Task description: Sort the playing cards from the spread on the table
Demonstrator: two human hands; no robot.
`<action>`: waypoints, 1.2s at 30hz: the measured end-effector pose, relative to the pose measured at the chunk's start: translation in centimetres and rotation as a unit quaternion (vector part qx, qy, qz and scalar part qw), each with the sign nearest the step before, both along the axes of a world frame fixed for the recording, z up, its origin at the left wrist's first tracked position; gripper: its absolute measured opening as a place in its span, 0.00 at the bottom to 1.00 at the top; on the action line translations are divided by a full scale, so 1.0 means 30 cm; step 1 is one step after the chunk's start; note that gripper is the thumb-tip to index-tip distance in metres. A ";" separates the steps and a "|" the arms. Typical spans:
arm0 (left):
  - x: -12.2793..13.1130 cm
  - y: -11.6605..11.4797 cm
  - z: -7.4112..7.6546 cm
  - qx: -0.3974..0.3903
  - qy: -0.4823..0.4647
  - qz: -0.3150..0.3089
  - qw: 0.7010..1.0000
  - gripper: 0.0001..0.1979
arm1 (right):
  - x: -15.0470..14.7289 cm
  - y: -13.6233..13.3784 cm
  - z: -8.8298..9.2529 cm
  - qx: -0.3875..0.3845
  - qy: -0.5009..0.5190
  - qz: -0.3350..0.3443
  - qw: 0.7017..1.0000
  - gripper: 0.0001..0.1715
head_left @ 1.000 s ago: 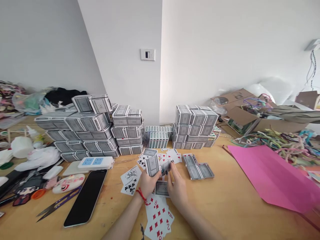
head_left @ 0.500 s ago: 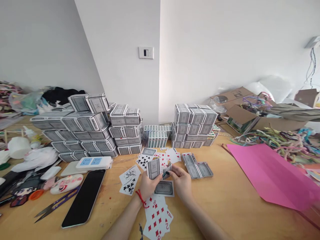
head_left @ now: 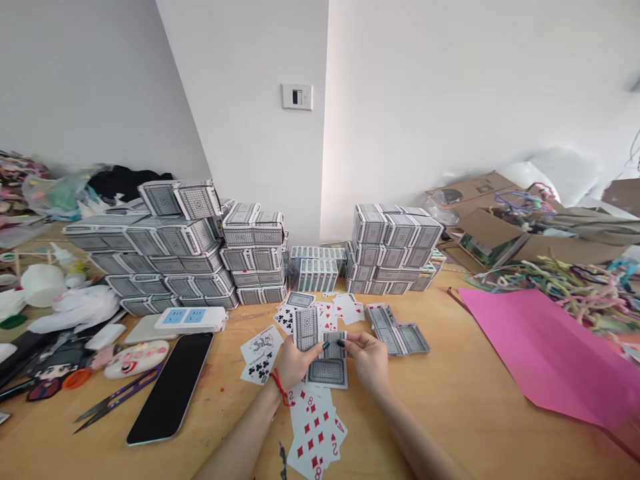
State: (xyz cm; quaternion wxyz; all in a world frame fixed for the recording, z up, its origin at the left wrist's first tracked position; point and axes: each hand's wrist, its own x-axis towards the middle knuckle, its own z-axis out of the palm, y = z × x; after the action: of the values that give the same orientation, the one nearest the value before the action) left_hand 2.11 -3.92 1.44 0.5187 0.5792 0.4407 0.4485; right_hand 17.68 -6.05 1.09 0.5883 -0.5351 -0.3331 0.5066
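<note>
My left hand [head_left: 293, 363] grips a small deck of grey-backed playing cards [head_left: 306, 329], held upright above the wooden table [head_left: 450, 407]. My right hand [head_left: 369, 357] pinches a single grey-backed card [head_left: 334, 338] just right of that deck, its fingertips close to my left thumb. Another face-down card [head_left: 328, 373] lies on the table under both hands. Red face-up cards [head_left: 315, 430] are spread near my wrists, black face-up cards [head_left: 261, 350] lie to the left, and more loose cards [head_left: 330, 310] lie beyond the hands.
Stacks of boxed card decks [head_left: 175, 250] line the back left, more stacks [head_left: 393, 250] back right. An opened card box [head_left: 397, 333] lies right of my hands. A phone [head_left: 173, 387], scissors [head_left: 113, 400] and a power strip [head_left: 193, 319] sit left. Pink paper [head_left: 540, 353] lies right.
My right hand has drawn one card off the deck toward the right. Both hands have shifted slightly right and nearer the face-down card.
</note>
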 end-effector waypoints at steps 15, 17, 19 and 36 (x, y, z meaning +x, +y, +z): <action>0.017 0.013 0.051 -0.105 -0.170 0.038 0.979 0.17 | 0.013 -0.006 0.012 0.045 -0.114 0.073 0.990 0.24; 0.017 0.016 0.049 -0.104 -0.184 0.050 0.976 0.16 | -0.005 -0.014 0.003 0.049 -0.136 0.079 0.986 0.25; 0.016 0.017 0.043 -0.096 -0.183 0.049 0.977 0.14 | -0.021 -0.020 -0.003 0.050 -0.142 0.085 0.985 0.23; 0.016 0.012 0.058 -0.088 -0.184 0.010 0.979 0.12 | -0.025 -0.022 0.022 0.046 -0.070 0.137 0.987 0.24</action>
State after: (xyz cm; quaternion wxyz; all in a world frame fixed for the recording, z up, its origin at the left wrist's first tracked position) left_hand 2.59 -3.57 3.18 0.6352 0.4345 0.3811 0.5123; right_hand 16.94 -6.71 1.74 0.5120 -0.4911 -0.4669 0.5279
